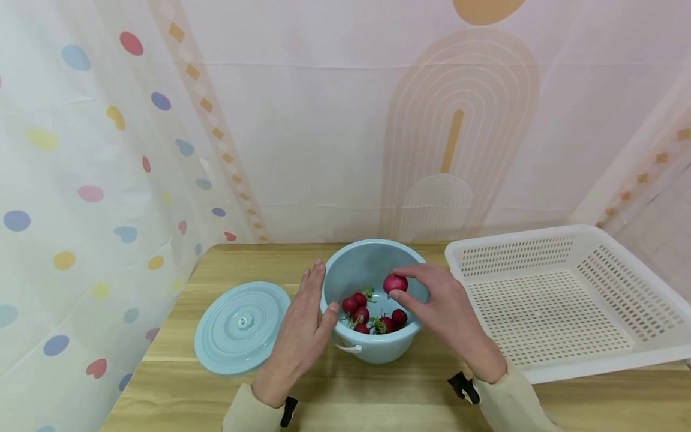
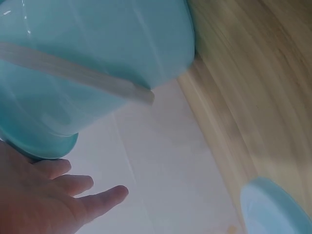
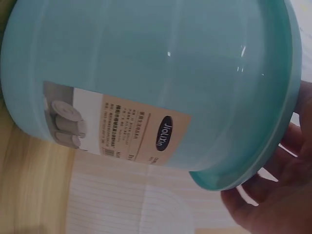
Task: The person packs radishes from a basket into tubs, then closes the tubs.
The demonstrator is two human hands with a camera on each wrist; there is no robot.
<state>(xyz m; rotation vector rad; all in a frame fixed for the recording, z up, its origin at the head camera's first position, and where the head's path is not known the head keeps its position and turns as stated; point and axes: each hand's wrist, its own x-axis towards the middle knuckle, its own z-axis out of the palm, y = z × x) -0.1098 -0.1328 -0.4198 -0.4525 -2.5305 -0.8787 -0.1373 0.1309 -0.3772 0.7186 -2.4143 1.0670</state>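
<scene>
A light blue bucket (image 1: 381, 348) stands on the wooden table with several red radishes (image 1: 360, 314) at its bottom, some with green stem stubs. Over the bucket's opening, my right hand (image 1: 445, 306) pinches one radish (image 1: 396, 283) between thumb and fingers. My left hand (image 1: 305, 327) is at the bucket's left rim, fingers straight. In the left wrist view, the left fingers (image 2: 100, 201) extend beside the rim, below the white handle (image 2: 78, 73). The right wrist view shows the bucket's paper label (image 3: 117, 124), with the right hand at the rim; the pinched radish is hidden there.
To the left lies a round light blue lid (image 1: 243, 327) with a small knob. A large white perforated basket (image 1: 572, 318) stands at the right, close to my right forearm. Behind the table (image 1: 378, 402) hangs a patterned curtain (image 1: 313, 132).
</scene>
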